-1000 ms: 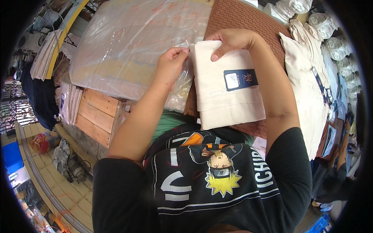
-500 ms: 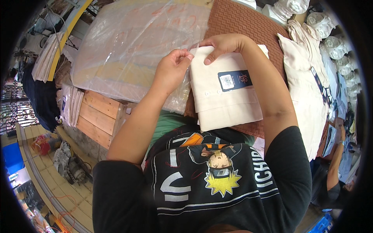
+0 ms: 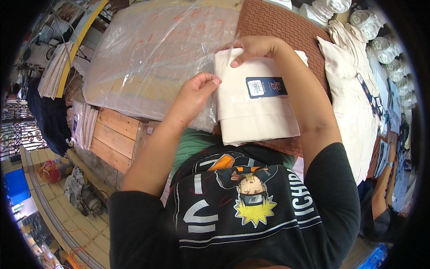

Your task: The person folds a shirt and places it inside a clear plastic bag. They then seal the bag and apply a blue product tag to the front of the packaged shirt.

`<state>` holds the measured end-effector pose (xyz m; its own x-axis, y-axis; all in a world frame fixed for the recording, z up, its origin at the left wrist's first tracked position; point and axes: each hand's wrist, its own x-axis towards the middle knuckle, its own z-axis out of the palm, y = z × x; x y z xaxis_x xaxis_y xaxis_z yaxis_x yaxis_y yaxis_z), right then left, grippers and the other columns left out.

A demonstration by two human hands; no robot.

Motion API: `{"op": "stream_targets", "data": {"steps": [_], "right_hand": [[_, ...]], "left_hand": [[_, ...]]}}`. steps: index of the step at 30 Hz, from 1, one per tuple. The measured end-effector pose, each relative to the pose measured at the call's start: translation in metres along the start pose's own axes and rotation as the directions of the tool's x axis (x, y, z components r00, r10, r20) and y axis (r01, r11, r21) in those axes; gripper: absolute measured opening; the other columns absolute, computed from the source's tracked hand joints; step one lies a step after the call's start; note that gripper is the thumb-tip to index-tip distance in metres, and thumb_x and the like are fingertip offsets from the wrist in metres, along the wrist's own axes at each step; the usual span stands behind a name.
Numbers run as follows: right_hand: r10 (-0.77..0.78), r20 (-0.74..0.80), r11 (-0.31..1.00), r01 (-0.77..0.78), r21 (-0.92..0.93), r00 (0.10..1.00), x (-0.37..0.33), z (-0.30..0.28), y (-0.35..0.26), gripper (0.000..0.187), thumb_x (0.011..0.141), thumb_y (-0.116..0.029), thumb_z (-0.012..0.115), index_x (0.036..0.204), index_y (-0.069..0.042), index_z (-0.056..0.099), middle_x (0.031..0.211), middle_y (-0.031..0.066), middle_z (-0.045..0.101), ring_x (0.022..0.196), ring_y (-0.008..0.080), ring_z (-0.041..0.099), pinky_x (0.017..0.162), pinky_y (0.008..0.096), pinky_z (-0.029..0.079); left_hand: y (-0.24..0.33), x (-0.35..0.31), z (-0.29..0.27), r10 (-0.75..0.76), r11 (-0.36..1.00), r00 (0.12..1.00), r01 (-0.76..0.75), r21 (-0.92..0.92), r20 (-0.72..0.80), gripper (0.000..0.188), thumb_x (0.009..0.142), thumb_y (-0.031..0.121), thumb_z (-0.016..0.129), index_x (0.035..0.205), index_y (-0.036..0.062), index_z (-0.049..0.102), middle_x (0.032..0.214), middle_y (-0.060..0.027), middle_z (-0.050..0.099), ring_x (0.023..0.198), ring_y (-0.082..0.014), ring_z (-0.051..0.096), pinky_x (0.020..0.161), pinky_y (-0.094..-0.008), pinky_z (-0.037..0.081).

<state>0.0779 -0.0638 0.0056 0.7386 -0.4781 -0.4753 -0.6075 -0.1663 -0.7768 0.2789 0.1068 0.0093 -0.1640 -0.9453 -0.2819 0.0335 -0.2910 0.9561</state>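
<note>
A folded cream garment (image 3: 257,121) with buttons and a dark blue tag (image 3: 267,86) lies in front of me on a brown textured mat. My right hand (image 3: 256,48) rests over its far edge, thumb on top and fingers reaching to the far left corner, where some are hidden. Beside the garment's left edge my left hand (image 3: 200,94) is closed in a pinch, thumb against forefinger. Clear plastic film (image 3: 207,117) runs by these fingertips and up to the right hand's fingers.
A large plastic-covered slab (image 3: 148,54) lies at the left, beside the brown mat (image 3: 277,22). More cream garments (image 3: 347,107) are piled on the right. A wooden crate (image 3: 114,134) and packed garments (image 3: 83,125) stand left. Another person's arm (image 3: 384,188) shows at far right.
My left hand has slid toward me along the garment's left edge, still pinched. The garment and my right hand have shifted slightly away and to the left.
</note>
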Motion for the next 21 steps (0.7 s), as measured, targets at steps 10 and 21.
{"op": "stream_targets", "data": {"steps": [10, 21], "right_hand": [[-0.004, -0.249, 0.986, -0.037, -0.162, 0.969, -0.009, 0.002, -0.005, 0.058, 0.071, -0.032, 0.078, 0.117, -0.003, 0.058, 0.097, 0.0115, 0.067, 0.092, 0.0214, 0.062, 0.084, 0.0314, 0.046], [-0.561, -0.378, 0.667, 0.131, -0.733, 0.737, -0.139, 0.16, -0.048, 0.083, 0.063, -0.03, 0.08, 0.135, -0.009, 0.043, 0.14, 0.0137, 0.041, 0.131, 0.0317, 0.038, 0.105, 0.0478, 0.032]], "left_hand": [[-0.001, -0.011, 0.013, 0.294, 0.762, 0.952, -0.179, 0.622, -0.086, 0.036, 0.082, 0.013, 0.067, 0.115, 0.0021, 0.057, 0.094, -0.0053, 0.058, 0.075, -0.012, 0.056, 0.069, -0.026, 0.048], [-0.002, -0.056, 0.014, 0.215, 0.748, 0.964, -0.06, 0.661, -0.155, 0.04, 0.08, 0.011, 0.067, 0.115, 0.0022, 0.051, 0.09, -0.0051, 0.058, 0.071, -0.0119, 0.054, 0.067, -0.0276, 0.048]]}}
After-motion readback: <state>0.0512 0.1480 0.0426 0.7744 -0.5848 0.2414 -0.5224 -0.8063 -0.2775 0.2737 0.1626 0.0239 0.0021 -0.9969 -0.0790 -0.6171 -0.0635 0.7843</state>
